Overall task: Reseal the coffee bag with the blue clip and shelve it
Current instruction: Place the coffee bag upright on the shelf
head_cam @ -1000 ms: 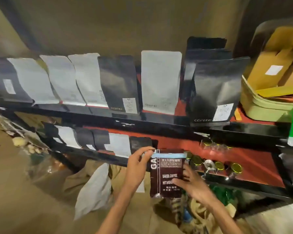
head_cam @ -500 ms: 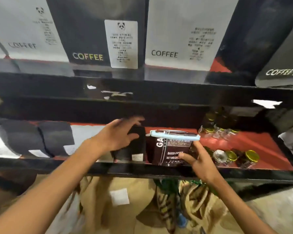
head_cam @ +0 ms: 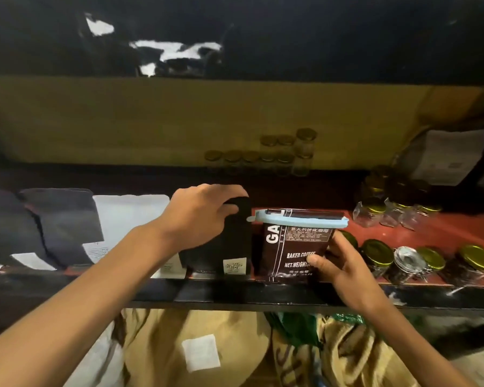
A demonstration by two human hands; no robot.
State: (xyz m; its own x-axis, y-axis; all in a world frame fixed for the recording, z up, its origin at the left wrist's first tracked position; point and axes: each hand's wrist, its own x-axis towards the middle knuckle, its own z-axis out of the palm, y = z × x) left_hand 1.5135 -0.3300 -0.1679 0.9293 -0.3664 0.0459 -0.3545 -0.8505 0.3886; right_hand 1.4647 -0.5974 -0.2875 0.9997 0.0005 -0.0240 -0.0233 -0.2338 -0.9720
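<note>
The dark brown coffee bag [head_cam: 288, 247] stands upright on the red shelf [head_cam: 444, 233], its top held closed by the light blue clip [head_cam: 299, 219]. My right hand [head_cam: 338, 263] grips the bag's lower right side, thumb across the front. My left hand [head_cam: 199, 213] clasps the top of a black bag [head_cam: 221, 247] that stands right beside the coffee bag, on its left.
More dark and white bags [head_cam: 67, 227] line the shelf to the left. Small glass jars with gold lids [head_cam: 403, 258] crowd the shelf to the right and the back. A black shelf edge [head_cam: 235, 291] runs in front; burlap sacks [head_cam: 207, 350] lie below.
The view has moved closer to the lower shelf. My left hand has closed on the top of the black bag. The coffee bag now stands on the shelf in my right hand.
</note>
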